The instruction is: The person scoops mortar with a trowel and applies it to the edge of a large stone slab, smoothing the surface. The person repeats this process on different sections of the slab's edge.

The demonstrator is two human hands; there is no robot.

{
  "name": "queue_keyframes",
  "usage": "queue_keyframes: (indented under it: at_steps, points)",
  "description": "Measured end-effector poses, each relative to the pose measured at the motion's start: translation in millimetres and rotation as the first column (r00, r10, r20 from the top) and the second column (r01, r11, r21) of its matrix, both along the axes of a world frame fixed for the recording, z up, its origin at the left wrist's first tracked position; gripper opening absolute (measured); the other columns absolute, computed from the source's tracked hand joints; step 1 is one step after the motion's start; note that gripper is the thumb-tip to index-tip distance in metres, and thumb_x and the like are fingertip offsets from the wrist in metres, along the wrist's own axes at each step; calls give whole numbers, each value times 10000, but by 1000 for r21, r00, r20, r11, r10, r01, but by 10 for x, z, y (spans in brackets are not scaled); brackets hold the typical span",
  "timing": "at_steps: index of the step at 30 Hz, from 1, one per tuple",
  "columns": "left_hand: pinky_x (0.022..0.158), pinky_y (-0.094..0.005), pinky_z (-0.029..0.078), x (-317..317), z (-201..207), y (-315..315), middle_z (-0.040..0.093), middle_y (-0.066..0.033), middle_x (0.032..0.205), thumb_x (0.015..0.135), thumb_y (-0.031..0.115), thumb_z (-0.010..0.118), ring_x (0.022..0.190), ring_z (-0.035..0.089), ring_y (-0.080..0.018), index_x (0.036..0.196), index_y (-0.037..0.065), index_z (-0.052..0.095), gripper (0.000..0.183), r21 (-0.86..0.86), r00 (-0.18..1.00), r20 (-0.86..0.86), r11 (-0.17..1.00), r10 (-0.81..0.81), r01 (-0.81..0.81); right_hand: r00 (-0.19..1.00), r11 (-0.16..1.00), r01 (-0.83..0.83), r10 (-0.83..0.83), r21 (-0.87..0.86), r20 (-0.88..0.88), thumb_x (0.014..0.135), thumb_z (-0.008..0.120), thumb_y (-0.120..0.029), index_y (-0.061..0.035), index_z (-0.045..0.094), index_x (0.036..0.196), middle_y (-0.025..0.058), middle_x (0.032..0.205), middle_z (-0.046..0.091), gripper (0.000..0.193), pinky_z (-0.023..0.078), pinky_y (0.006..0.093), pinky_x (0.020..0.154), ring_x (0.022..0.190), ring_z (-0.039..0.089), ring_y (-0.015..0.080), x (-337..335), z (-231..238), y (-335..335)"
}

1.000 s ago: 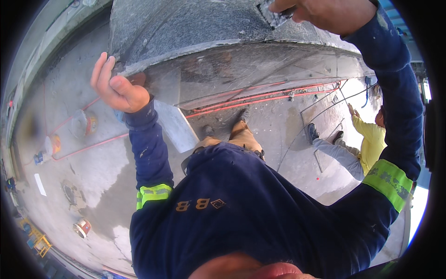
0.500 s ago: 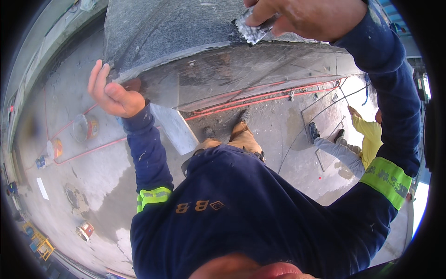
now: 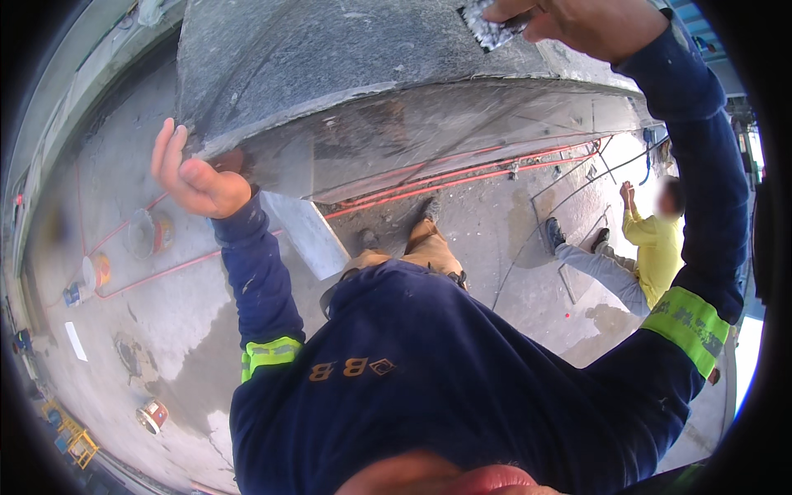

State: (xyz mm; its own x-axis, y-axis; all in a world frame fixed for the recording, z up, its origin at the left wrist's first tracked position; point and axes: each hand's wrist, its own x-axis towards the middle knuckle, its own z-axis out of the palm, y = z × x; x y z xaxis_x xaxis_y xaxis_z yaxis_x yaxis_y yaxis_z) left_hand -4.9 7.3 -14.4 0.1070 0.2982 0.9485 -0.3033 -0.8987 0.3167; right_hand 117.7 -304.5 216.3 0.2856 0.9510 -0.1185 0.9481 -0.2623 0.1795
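Left hand (image 3: 194, 177) is resting open against the lower left corner edge of the grey concrete slab (image 3: 330, 58), fingers (image 3: 169, 153) extended and loosely together, touching the edge, thumb (image 3: 202, 173) sticking out to the side, palm facing the camera; it is gripping nothing. Right hand (image 3: 590, 25) is sitting at the top of the frame on the slab's upper right part, fingers curled tight around a small metal scraper (image 3: 491, 29) (blade grey and speckled with mortar), blade lying flat against the slab surface. Handle is hidden inside the fist.

Below the slab, a clear plastic sheet (image 3: 429, 136) is hanging, and red pipes (image 3: 462, 177) are running across the concrete floor (image 3: 107, 330). Buckets (image 3: 148, 235) are standing at left near the pipes. A person in a yellow shirt (image 3: 656, 247) is sitting on the floor at right, well apart from both hands.

Versus half a second ago: scraper blade is sitting slightly further right and higher along the slab, with more of the right hand cut off by the frame top. Left hand is staying on the same corner, fingers a bit straighter.
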Motion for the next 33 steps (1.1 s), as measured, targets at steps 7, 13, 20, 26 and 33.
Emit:
queue_keyframes:
  at_steps: [7, 13, 20, 26, 33]
  points:
    - [866, -383, 463, 43, 2, -44, 612, -187, 1122, 1039, 296, 300, 994, 584, -283, 1016, -54, 609, 468, -10, 1000, 7, 1000, -13, 13, 992, 997, -51, 44, -60, -118, 752, 641, -106, -12, 697, 941, 198, 985, 631, 219, 513, 416, 818, 923, 620, 371, -130, -71, 153]
    - [862, -378, 463, 40, -1, -47, 614, -183, 1118, 1038, 298, 302, 992, 584, -281, 1009, -58, 609, 471, -26, 1000, 11, 999, -20, 20, 999, 986, -1, -4, -164, -32, 747, 622, -112, -31, 694, 847, 160, 930, 631, 147, 523, 419, 795, 900, 629, 338, -207, -1, 148]
    - [863, -378, 463, 72, -8, -63, 615, -186, 1118, 1034, 295, 312, 990, 583, -283, 1011, -71, 606, 470, -35, 998, 31, 998, -48, 49, 977, 966, 84, -32, -245, 212, 720, 646, -149, -95, 689, 816, 80, 906, 611, 118, 505, 404, 783, 895, 577, 296, 121, -46, -231]
    - [863, -381, 465, 75, -17, -29, 629, -200, 1099, 1033, 293, 311, 982, 590, -298, 995, -72, 608, 472, -45, 998, 41, 998, -40, 42, 895, 915, 283, -360, 289, 264, 730, 727, -118, -53, 689, 985, 97, 969, 601, 266, 491, 398, 772, 907, 587, 329, -188, -43, -466]
    - [839, -384, 487, 88, 8, -64, 650, -220, 1042, 1028, 349, 282, 943, 611, -313, 946, -77, 609, 543, 10, 999, 10, 999, 38, -38, 472, -170, 838, -248, 518, -846, 913, 654, -244, 28, 530, 1232, 113, 991, 583, 437, 456, 210, 477, 652, 583, 104, -1181, -1066, -730]
